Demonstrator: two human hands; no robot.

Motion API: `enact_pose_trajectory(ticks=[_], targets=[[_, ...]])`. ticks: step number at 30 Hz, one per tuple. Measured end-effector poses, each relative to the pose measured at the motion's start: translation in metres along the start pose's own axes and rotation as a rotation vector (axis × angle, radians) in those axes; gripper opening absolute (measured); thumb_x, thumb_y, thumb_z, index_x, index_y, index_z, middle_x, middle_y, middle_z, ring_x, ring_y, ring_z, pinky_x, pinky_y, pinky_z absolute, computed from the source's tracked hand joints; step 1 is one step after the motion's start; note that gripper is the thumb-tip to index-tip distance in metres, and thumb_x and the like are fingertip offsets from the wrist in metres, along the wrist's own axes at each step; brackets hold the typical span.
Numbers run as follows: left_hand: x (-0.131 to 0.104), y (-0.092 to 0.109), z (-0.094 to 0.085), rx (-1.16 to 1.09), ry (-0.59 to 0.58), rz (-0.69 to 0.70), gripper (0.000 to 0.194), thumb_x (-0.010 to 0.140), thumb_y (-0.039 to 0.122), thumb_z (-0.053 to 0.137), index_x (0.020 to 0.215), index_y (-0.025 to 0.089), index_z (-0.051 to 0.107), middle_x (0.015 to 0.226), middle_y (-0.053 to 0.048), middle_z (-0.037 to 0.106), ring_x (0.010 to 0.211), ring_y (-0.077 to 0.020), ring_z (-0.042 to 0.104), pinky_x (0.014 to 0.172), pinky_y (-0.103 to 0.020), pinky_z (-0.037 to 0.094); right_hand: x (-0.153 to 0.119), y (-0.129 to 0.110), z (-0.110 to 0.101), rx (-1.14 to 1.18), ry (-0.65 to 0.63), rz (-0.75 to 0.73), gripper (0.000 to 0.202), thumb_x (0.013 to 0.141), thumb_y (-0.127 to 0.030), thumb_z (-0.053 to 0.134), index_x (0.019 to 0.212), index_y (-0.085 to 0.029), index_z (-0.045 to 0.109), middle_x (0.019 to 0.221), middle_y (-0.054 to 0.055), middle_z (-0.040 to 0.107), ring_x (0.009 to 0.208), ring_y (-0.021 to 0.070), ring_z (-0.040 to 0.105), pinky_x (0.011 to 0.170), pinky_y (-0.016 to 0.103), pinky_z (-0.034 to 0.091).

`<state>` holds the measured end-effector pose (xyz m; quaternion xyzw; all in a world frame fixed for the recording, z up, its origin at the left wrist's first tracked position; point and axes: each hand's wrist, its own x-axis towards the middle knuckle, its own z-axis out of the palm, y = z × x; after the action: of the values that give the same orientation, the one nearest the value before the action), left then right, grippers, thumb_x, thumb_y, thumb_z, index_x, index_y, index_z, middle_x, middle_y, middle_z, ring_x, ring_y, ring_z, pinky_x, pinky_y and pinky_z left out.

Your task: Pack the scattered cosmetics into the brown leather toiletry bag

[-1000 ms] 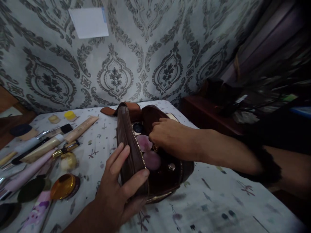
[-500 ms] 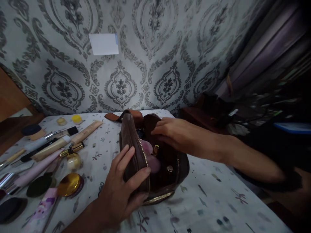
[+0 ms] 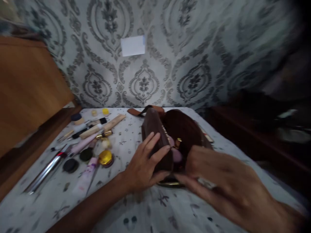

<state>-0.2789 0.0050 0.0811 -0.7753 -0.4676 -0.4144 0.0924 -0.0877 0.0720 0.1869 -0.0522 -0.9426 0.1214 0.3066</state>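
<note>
A brown zippered bag (image 3: 152, 124) stands unzipped on the cloth, its mouth facing up and right. My left hand (image 3: 142, 165) holds its left side, fingers spread over the outer panel and thumb low by the front edge. Blurred by motion, my right hand (image 3: 225, 184) is at the bag's front right rim, thumb outside and bent fingers over the edge; its fingertips are partly hidden. Inside the bag lie pink rounded pieces, perhaps sponges (image 3: 177, 155), and a small gold-coloured item (image 3: 178, 141).
Makeup lies spread to the left: a beige tube (image 3: 115, 123), a gold-lidded jar (image 3: 106, 158), a pink-and-white tube (image 3: 86, 176), a dark round compact (image 3: 70, 165) and a long silver item (image 3: 46, 173). A brown strap (image 3: 136, 112) is behind the bag. Wooden furniture (image 3: 29, 84) borders the left.
My right hand has come from deep in the bag to its front right rim, nearer to me. My left hand stays on the bag's left side. The view has swung left.
</note>
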Motion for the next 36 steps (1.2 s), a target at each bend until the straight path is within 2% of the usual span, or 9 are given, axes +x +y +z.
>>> enact_pose_trajectory(ticks=[4,6,11,14,17,21,25,31,36], targets=[[-0.012,-0.003,-0.014,0.045,-0.035,-0.043,0.068,0.098,0.036,0.049,0.152,0.018,0.011,0.151,-0.026,0.037,0.147,-0.0321,0.032,0.111,-0.052,0.042,-0.011,-0.020,0.049,0.107,-0.074,-0.111,0.031,0.097,-0.018,0.049,0.068,-0.020,0.061,0.066,0.003,0.063,0.064,0.0168,0.060,0.059,0.028,0.050],[-0.023,-0.006,-0.024,0.133,-0.065,-0.084,0.061,0.099,0.032,0.048,0.149,0.017,0.017,0.147,-0.025,0.041,0.142,-0.0318,0.040,0.107,-0.051,0.047,-0.013,-0.026,0.074,0.134,-0.062,-0.118,0.034,0.097,-0.013,0.045,0.069,-0.020,0.060,0.066,0.003,0.063,0.066,0.0165,0.061,0.060,0.027,0.051],[-0.053,-0.024,-0.052,0.310,-0.112,-0.262,0.034,0.097,0.021,0.047,0.131,0.017,0.044,0.135,-0.019,0.054,0.125,-0.0304,0.055,0.100,-0.050,0.051,-0.007,-0.034,0.123,0.268,-0.240,-0.151,0.028,0.091,-0.004,0.044,0.077,-0.019,0.063,0.077,0.003,0.068,0.073,0.0173,0.062,0.063,0.028,0.053],[-0.066,-0.038,-0.069,0.321,-0.056,-0.420,0.024,0.097,0.019,0.046,0.120,0.018,0.054,0.128,-0.015,0.059,0.120,-0.0277,0.057,0.100,-0.048,0.050,0.003,-0.038,0.142,0.340,-0.266,-0.023,0.025,0.088,-0.004,0.045,0.073,-0.019,0.060,0.080,0.004,0.069,0.077,0.0181,0.064,0.069,0.029,0.054],[-0.072,-0.046,-0.080,0.293,0.029,-0.526,0.019,0.098,0.018,0.044,0.112,0.018,0.057,0.121,-0.013,0.062,0.116,-0.0256,0.058,0.100,-0.045,0.049,0.019,-0.041,0.159,0.432,-0.241,0.188,0.021,0.085,-0.009,0.047,0.068,-0.020,0.054,0.073,0.003,0.065,0.071,0.0177,0.062,0.068,0.030,0.052],[-0.074,-0.051,-0.083,0.277,0.063,-0.575,0.019,0.097,0.017,0.044,0.109,0.018,0.059,0.110,-0.010,0.066,0.108,-0.0237,0.061,0.095,-0.041,0.050,0.038,-0.036,0.193,0.690,-0.186,0.440,0.031,0.087,-0.027,0.044,0.058,-0.023,0.034,0.053,-0.004,0.042,0.054,0.0135,0.045,0.052,0.025,0.038],[-0.081,-0.064,-0.092,0.371,0.106,-0.585,0.022,0.097,0.018,0.043,0.112,0.019,0.059,0.107,-0.010,0.068,0.105,-0.0244,0.063,0.095,-0.042,0.049,0.036,-0.025,0.227,0.782,-0.091,0.572,0.037,0.080,-0.042,0.047,0.053,-0.023,0.029,0.052,-0.005,0.030,0.052,0.0114,0.034,0.051,0.025,0.029],[-0.102,-0.096,-0.139,0.521,0.359,-0.777,0.024,0.096,0.020,0.040,0.113,0.019,0.057,0.103,-0.010,0.070,0.096,-0.0232,0.066,0.086,-0.038,0.051,0.026,-0.020,0.237,0.803,-0.108,0.576,0.040,0.079,-0.048,0.048,0.053,-0.023,0.030,0.053,-0.005,0.030,0.053,0.0112,0.032,0.052,0.026,0.026],[-0.113,-0.106,-0.155,0.577,0.369,-0.819,0.023,0.093,0.017,0.040,0.106,0.018,0.059,0.097,-0.008,0.070,0.092,-0.0243,0.065,0.084,-0.039,0.049,0.026,-0.019,0.237,0.847,-0.107,0.562,0.041,0.081,-0.048,0.047,0.054,-0.023,0.030,0.054,-0.005,0.030,0.053,0.0112,0.031,0.052,0.026,0.026]])
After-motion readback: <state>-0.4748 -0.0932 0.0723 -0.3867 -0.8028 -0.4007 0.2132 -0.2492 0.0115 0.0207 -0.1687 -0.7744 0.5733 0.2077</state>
